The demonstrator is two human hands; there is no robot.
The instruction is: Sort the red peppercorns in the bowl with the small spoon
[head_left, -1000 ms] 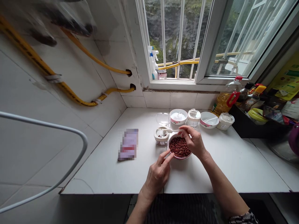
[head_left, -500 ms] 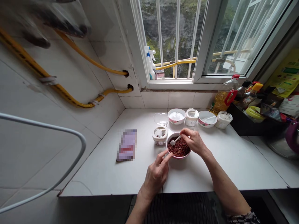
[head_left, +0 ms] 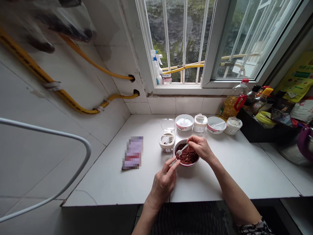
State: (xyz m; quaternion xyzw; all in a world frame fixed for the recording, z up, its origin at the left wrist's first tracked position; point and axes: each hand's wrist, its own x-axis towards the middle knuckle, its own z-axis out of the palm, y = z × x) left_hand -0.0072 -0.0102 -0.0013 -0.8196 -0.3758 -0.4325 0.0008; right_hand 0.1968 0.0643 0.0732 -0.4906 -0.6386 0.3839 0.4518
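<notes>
The white-tiled bench (head_left: pixel 102 182) runs below a barred window (head_left: pixel 183 39). At its right end stands a black bin (head_left: pixel 255 130) packed with bottles, and a cooking oil bottle (head_left: pixel 231 106) with a red cap stands just beside it.

The right hand (head_left: pixel 201 150) is above the far right rim of the peppercorn bowl, its fingers pinching the handle of the small spoon. The left hand (head_left: pixel 162 184) has its fingers partly extended against the bowl's near left rim; whether they grip it, I cannot tell.

The purple packet (head_left: pixel 133 152) lies flat, well apart to the left. The peppercorn bowl (head_left: pixel 187 165), filled with reddish-brown peppercorns (head_left: pixel 189 158), sits on the bench between the hands. Behind it stand a bowl of white granules (head_left: pixel 185 127) and a floral bowl (head_left: pixel 216 130) with a white spoon inside. The open jar (head_left: pixel 167 145) is just left of the peppercorn bowl, its clear lid raised; one lidded jar (head_left: pixel 200 123) stands between the rear bowls, another (head_left: pixel 233 126) at the row's right end.

Smallest is the small white spoon (head_left: pixel 179 152), its head tilted down at the peppercorns.
</notes>
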